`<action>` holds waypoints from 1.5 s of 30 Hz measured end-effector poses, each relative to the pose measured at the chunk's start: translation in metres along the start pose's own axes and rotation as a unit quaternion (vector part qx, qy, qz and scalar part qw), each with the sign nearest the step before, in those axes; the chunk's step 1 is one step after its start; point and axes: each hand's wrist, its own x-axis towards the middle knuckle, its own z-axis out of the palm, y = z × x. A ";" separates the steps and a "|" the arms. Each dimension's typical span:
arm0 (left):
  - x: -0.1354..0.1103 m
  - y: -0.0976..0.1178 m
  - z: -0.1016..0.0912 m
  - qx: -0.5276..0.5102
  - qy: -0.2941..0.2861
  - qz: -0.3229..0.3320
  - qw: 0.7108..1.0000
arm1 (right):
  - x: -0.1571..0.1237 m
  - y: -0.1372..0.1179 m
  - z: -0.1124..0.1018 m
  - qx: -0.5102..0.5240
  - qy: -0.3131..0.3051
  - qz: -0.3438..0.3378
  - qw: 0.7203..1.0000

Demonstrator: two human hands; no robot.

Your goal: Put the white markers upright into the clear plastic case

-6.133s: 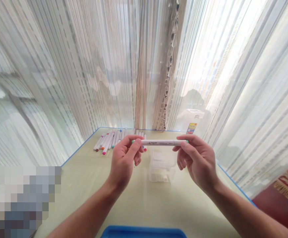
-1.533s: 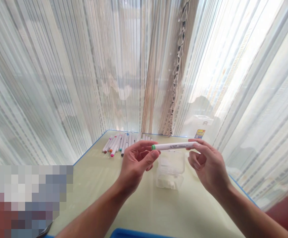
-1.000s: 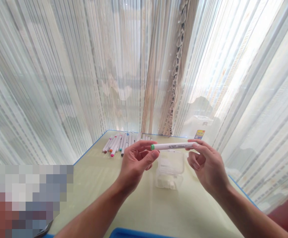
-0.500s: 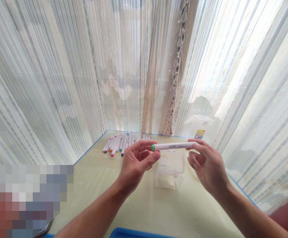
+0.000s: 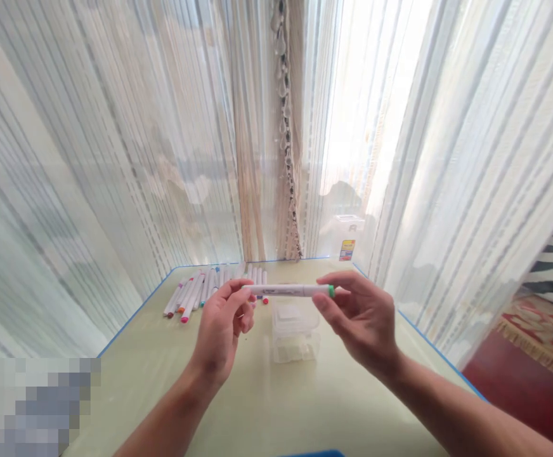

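A white marker (image 5: 286, 291) with a green end at its right lies level between my two hands, above the table. My left hand (image 5: 222, 324) pinches its left end between thumb and fingers. At the green end, my right hand (image 5: 364, 317) grips the marker with thumb and forefinger. Below and beyond the marker stands a clear plastic box (image 5: 295, 333) on the table. Left of it, several white markers (image 5: 193, 295) with coloured ends lie in a loose group, partly hidden behind my left hand.
The pale green table (image 5: 257, 406) has a blue edge. A clear container (image 5: 347, 238) with a yellow and blue label stands at the back right, by the striped curtain (image 5: 200, 139). A blue object (image 5: 312, 454) shows at the bottom edge. A blurred patch covers the lower left.
The marker's green end was at my left hand and is now at my right. My view has turned right, so the hands and table things appear further left.
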 end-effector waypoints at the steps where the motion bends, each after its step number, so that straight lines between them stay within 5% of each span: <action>1: 0.000 0.000 -0.001 -0.005 -0.003 -0.007 1.000 | -0.003 -0.001 0.001 -0.017 -0.013 -0.014 1.000; 12: 0.002 -0.004 -0.002 -0.014 0.016 -0.027 0.999 | -0.005 0.011 -0.001 -0.070 -0.026 -0.043 0.996; 23: -0.002 -0.004 0.001 -0.038 -0.012 -0.012 0.999 | 0.015 0.015 -0.006 0.055 0.054 0.055 0.995; 35: 0.000 -0.008 -0.002 0.017 -0.046 0.016 0.999 | 0.009 0.007 -0.015 0.057 0.025 0.010 0.998; 45: 0.000 -0.004 -0.001 0.042 -0.030 0.017 0.999 | 0.024 -0.006 -0.021 0.109 0.122 0.032 0.986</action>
